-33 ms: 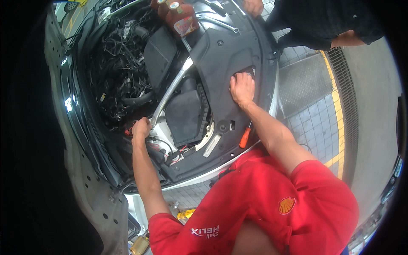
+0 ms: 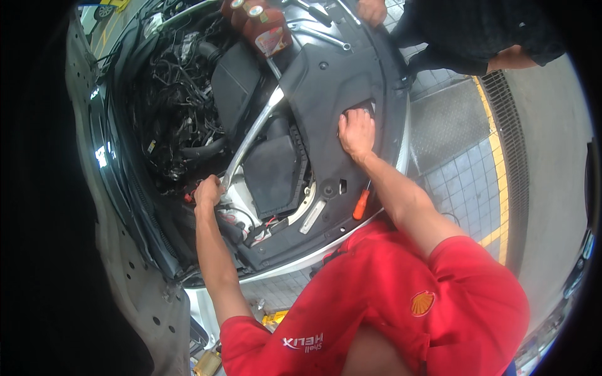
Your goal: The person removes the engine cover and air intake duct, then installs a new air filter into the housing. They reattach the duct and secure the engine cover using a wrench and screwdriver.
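Note:
My left hand [image 2: 208, 190] is at the lower end of the silver strut bar [image 2: 256, 128] in the open engine bay. Its fingers are curled together, with a small red part [image 2: 188, 197] beside them; whatever they grip is hidden. My right hand [image 2: 358, 134] lies on the black front cover panel [image 2: 329, 88], fingers stretched out over the edge of a dark recess [image 2: 369, 105]. Near my right forearm, an orange-handled screwdriver [image 2: 361, 205] rests on the panel.
Reddish-brown oil bottles [image 2: 268, 32] stand at the far side, beside a wrench [image 2: 326, 37]. The raised hood [image 2: 125, 250] borders the left. At the far right, another person's hand [image 2: 372, 10] is by the car's edge. A black box cover [image 2: 271, 169] sits between my hands.

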Demonstrator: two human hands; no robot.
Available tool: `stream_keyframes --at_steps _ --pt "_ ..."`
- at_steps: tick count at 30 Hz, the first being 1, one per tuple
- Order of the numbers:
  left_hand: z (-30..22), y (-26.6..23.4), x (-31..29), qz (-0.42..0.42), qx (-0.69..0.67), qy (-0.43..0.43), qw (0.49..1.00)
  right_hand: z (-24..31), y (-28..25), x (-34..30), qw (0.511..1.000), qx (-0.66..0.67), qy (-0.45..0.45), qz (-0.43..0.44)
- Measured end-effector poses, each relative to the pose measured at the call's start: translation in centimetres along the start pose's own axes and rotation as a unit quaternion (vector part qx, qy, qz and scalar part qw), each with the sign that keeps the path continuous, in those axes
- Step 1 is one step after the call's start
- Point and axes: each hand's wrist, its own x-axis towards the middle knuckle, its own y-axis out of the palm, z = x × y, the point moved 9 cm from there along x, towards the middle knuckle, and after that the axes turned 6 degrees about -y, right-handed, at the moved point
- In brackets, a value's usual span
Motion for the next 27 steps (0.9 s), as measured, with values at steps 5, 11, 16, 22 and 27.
stream_keyframes --at_steps 5,11,16,22,27 --pt "1.7 1.6 1.2 0.005 0.028 -0.062 0.998 0.5 -0.9 0.0 0.999 -0.012 -0.019 -0.039" --pt "1.2 0.9 0.3 -0.009 0.025 -0.022 0.999 0.6 -1.6 0.1 0.999 0.002 -0.008 -0.034" --pt "1.0 0.1 -0.6 -0.006 0.019 -0.05 0.999 0.6 -1.8 -0.1 0.999 0.012 -0.014 -0.051" --pt "2.1 1.8 0.1 0.018 0.026 -0.096 0.995 0.4 -1.5 -0.3 0.999 0.006 -0.006 -0.051" --pt "1.8 0.9 -0.3 -0.011 0.022 -0.039 0.999 0.0 -1.1 -0.2 0.999 0.009 0.006 -0.034"
